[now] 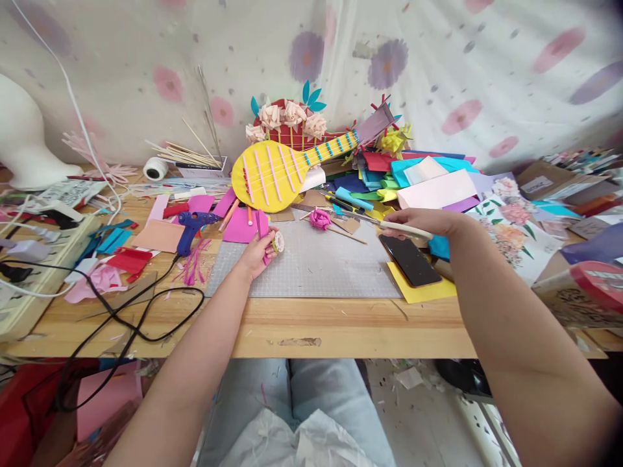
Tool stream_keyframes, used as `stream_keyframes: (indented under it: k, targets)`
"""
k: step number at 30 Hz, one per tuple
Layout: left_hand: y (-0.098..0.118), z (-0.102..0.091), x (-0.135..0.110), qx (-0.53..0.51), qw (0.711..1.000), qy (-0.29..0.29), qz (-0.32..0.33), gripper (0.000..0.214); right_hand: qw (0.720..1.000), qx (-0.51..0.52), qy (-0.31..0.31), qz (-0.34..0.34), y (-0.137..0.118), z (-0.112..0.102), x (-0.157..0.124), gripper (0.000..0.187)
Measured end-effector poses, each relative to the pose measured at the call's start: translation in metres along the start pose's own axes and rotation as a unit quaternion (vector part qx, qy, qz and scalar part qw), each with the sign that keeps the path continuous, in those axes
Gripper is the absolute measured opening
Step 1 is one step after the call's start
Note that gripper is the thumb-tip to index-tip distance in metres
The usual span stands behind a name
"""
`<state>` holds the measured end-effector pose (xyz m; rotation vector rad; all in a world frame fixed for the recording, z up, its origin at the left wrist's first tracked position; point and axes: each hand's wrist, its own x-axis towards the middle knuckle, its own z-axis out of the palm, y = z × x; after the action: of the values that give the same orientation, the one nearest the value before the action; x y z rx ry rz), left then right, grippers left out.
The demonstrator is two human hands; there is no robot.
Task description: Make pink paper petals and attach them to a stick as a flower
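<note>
My left hand [257, 255] is closed around a small round roll [278, 242] with a pale, patterned face; a magenta strip [263, 226] also shows between its fingers. On the right, my right hand [418, 220] is closed on a long tool with a cream handle [406, 228], its thin metal part pointing left; its exact kind is unclear. Between the hands, a magenta paper rose [320, 219] on a thin stick lies on the grey cutting mat [311, 272]. Magenta sheets [238, 227] lie just beyond my left hand.
A yellow paper lute [270, 175] leans at the back beside a flower-trimmed red piece [292, 123]. Left are a blue glue gun [192, 230], black cable [146, 331] and power strip [29, 279]. Right are a phone [411, 259], yellow paper [406, 292] and heaped coloured sheets [438, 185].
</note>
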<state>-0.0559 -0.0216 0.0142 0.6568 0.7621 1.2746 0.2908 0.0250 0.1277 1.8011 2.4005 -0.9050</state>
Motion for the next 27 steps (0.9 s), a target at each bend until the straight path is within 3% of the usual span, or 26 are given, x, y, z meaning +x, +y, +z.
stream_keyframes:
  k: [1,2,5,10,15,21,27]
  targets:
    - [0.000,0.001,0.000,0.003,1.000,-0.001,0.002,0.022,0.996,0.056,-0.071,-0.009,-0.001,0.004,0.001,0.039]
    - [0.000,0.001,0.000,0.007,1.000,-0.002,0.005,0.023,0.990,0.093,-0.099,-0.023,-0.003,0.009,0.003,0.039]
    - [-0.001,0.003,-0.002,0.023,1.000,-0.008,0.015,0.027,0.974,0.123,-0.163,-0.102,-0.016,0.026,0.014,0.038]
    - [-0.002,0.006,-0.006,0.085,0.996,-0.004,0.029,0.036,0.950,0.171,-0.223,-0.135,-0.041,0.046,0.034,0.040]
    - [-0.004,0.008,-0.007,0.129,0.991,-0.004,0.034,0.042,0.940,0.179,-0.256,-0.134,-0.055,0.050,0.042,0.039]
    - [-0.005,0.010,-0.006,0.144,0.989,0.004,0.039,0.031,0.939,0.199,-0.249,-0.126,-0.065,0.054,0.041,0.038]
    - [-0.005,0.011,-0.006,0.136,0.989,0.022,0.045,0.031,0.937,0.204,-0.252,-0.129,-0.057,0.051,0.037,0.043]
